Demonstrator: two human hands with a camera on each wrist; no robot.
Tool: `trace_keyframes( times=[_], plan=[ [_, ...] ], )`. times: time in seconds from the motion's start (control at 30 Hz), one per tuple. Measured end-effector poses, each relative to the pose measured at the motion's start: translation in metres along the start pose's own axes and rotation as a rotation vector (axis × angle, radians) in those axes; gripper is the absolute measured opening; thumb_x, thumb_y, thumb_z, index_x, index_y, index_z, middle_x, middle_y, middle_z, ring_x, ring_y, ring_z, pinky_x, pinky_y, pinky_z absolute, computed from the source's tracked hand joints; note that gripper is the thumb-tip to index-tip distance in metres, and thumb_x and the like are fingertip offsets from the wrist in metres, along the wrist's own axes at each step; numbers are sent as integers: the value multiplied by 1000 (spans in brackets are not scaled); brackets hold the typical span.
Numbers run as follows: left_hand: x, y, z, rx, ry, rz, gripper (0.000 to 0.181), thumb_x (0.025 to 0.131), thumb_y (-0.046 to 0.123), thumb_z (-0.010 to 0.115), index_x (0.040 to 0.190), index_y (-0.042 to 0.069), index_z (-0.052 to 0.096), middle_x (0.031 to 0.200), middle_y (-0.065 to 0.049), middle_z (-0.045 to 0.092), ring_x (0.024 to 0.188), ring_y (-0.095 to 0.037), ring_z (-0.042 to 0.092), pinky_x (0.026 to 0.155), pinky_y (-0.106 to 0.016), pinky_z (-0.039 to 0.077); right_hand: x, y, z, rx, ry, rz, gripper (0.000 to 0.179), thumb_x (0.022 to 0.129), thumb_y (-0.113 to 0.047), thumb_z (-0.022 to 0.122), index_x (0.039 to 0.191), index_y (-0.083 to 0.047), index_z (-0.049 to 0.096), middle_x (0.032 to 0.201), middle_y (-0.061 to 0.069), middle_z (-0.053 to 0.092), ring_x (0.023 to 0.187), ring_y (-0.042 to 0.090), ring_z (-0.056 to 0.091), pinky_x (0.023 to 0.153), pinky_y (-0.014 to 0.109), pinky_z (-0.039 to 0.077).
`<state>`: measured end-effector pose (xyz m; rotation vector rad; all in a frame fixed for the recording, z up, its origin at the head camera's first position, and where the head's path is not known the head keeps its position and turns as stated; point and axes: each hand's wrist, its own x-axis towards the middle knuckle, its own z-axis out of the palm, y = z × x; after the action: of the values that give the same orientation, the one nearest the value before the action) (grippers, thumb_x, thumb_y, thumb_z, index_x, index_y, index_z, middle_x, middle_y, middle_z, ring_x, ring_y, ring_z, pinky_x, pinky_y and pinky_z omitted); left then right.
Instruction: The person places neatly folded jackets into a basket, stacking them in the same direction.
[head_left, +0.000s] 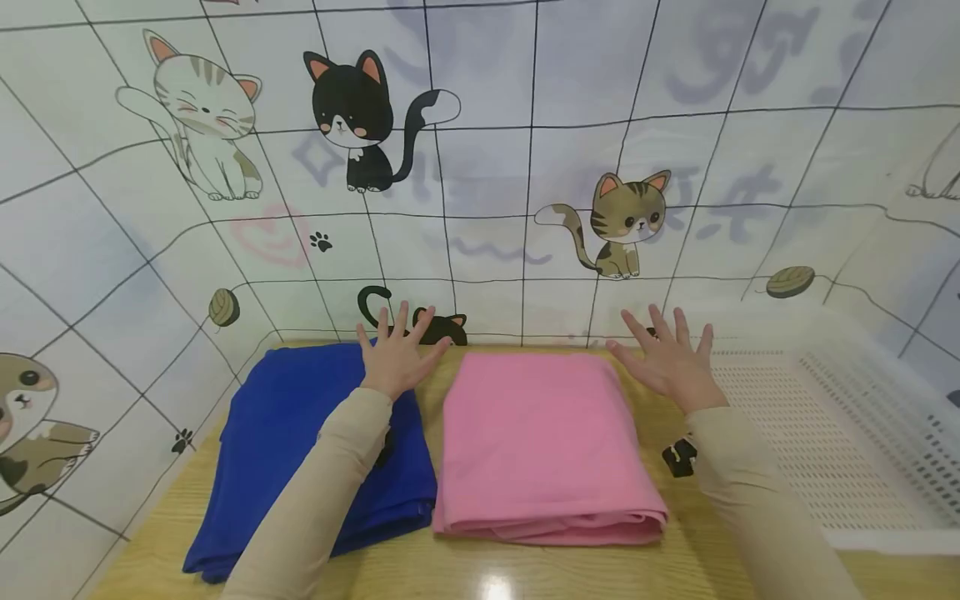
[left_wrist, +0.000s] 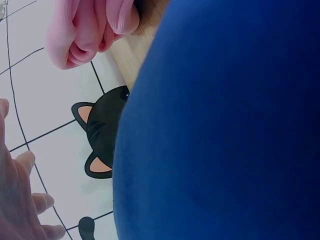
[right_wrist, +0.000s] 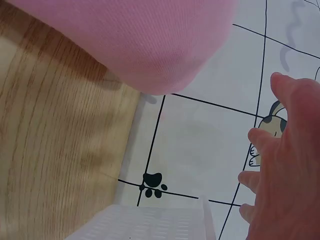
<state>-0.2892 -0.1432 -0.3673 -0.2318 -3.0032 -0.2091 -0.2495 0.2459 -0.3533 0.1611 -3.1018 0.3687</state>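
My left hand is held with fingers spread above the far right part of a folded blue cloth. My right hand, its fingers spread too, hovers between a folded pink cloth and a white plastic basket. Neither hand holds anything. In the left wrist view the blue cloth fills the right side, with the left hand at the left edge. The right wrist view shows the pink cloth at the top and the right hand at the right.
Both cloths lie side by side on a wooden table. Behind it and at the left stands a white wall covering with a line grid and cartoon cats. A small black object shows beside the right sleeve.
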Motion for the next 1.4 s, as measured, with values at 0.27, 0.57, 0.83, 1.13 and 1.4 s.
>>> trace_keyframes(
  times=[0.27, 0.57, 0.83, 1.13, 1.4],
  plan=[
    [-2, 3, 6, -63, -17, 7, 73, 93, 71, 29, 155, 34, 18, 160, -11, 10, 144, -41, 1, 104, -69, -7, 0, -4, 6, -12, -22, -10, 80, 94, -70, 17, 157, -21, 11, 158, 23, 0, 138, 50, -13, 97, 68, -22],
    [-10, 8, 15, -159, -76, 12, 72, 94, 70, 29, 155, 33, 18, 159, -12, 13, 143, -44, 6, 105, -69, 1, -8, -8, 18, -1, 5, -95, 71, 99, -61, 25, 156, -20, 18, 156, 26, 8, 139, 50, -6, 101, 66, -17],
    [-20, 11, 19, -258, -142, 68, 73, 95, 67, 30, 156, 30, 16, 158, -17, 15, 141, -47, 12, 107, -67, 4, -13, -12, 29, -17, 56, -161, 64, 101, -55, 25, 153, -19, 27, 151, 27, 26, 140, 51, 4, 101, 69, -13],
    [-34, 24, 31, -373, -174, 206, 76, 95, 63, 39, 156, 23, 18, 155, -21, 21, 139, -43, 23, 108, -62, 19, -25, -12, 42, -3, 77, -191, 64, 101, -56, 29, 154, -20, 27, 150, 23, 30, 139, 49, 13, 103, 68, -8],
    [-52, 22, 43, -439, -214, 197, 75, 92, 64, 47, 155, 32, 22, 155, -20, 25, 127, -46, 42, 101, -61, 33, -33, -12, 49, 43, 74, -190, 64, 101, -55, 30, 152, -16, 30, 145, 28, 37, 133, 49, 27, 103, 72, 1]
  ],
)
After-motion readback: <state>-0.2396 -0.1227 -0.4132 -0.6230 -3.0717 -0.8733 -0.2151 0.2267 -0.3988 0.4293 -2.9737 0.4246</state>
